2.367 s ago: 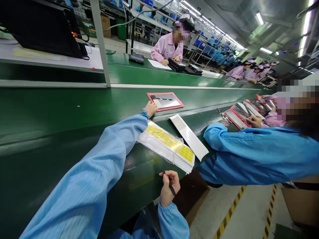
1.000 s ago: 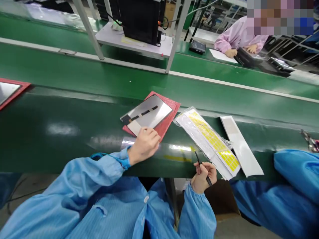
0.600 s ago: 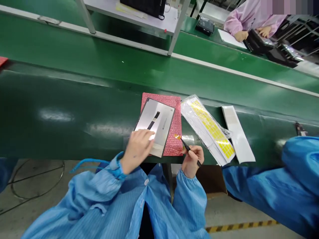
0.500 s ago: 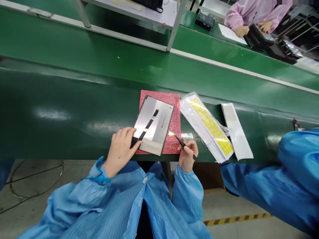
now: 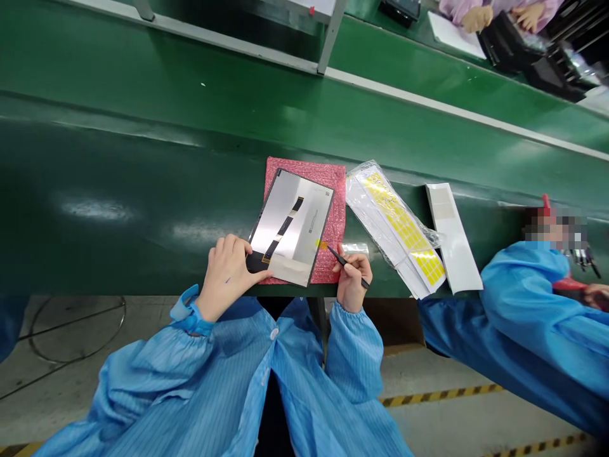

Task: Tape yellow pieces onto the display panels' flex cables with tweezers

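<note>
The panel [image 5: 299, 231] lies metal side up on the red sleeve [image 5: 336, 216], skewed across it, right in front of me at the bench [image 5: 143, 190] edge. My left hand [image 5: 227, 274] holds its near-left corner, fingers on the left edge and thumb along the near one. What has just changed is on the right: the yellow sticker [image 5: 323, 245] has come in from over the sleeve to the panel's right edge. That seems to make this the placing moment, though I cannot tell whether the sticker touches the metal yet. My right hand [image 5: 353, 282] pinches the tweezers [image 5: 339, 258], their tip at the sticker.

A black ribbon [image 5: 285, 226] runs aslant over the panel; beside it is small print, too fine to read, and a square mark sits near the far-right corner. No brand is legible. Right of the sleeve lies a sheet of yellow labels [image 5: 398, 219], partly bagged, its faint marks unreadable; beyond it, a white board [image 5: 457, 244], then a neighbour's blue sleeve [image 5: 528, 285].
</note>
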Tool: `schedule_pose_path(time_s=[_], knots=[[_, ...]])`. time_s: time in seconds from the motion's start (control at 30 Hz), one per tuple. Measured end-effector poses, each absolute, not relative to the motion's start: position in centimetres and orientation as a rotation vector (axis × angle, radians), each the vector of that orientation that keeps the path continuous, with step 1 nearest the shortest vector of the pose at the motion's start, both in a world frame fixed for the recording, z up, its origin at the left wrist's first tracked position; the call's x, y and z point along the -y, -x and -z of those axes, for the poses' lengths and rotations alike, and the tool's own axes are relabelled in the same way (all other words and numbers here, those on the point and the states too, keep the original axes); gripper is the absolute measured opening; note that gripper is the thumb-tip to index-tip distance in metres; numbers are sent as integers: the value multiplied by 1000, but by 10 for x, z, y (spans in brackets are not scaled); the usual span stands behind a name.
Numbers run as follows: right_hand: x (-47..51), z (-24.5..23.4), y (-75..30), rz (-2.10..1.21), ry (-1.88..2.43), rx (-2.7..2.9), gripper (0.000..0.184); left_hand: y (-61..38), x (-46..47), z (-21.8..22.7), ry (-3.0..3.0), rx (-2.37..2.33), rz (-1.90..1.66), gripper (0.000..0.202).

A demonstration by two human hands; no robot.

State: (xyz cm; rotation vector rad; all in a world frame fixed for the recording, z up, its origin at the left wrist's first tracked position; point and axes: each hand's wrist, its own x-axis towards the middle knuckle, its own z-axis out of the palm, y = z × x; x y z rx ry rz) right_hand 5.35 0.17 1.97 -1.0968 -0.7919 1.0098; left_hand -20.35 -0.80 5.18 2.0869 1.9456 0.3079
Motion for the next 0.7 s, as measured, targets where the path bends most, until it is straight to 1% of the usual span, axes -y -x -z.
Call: schedule_pose_path(time_s=[0.1,0.17,0.23,0.27,0.5,0.7], knots=[[-1,-20,-54,-1014,1098,789,7,203,12,-50,-2062,-1959,-444,47],[-1,-20,-54,-1020,1087,783,8,203,11,-49,-2037,-2002,-506,37],[-1,-21,-55,-1028,1074,779,9,204,7,-48,-2032,-2040,-498,26],[-1,-21,-55,-1029,1070,778,8,205,4,-47,-2036,-2053,-474,24],[0,-19,-55,-1033,1073,784,7,210,-14,-45,-2068,-2026,-333,24],[0,-19,-55,-1040,1057,775,6,206,-12,-47,-2049,-2019,-347,25]])
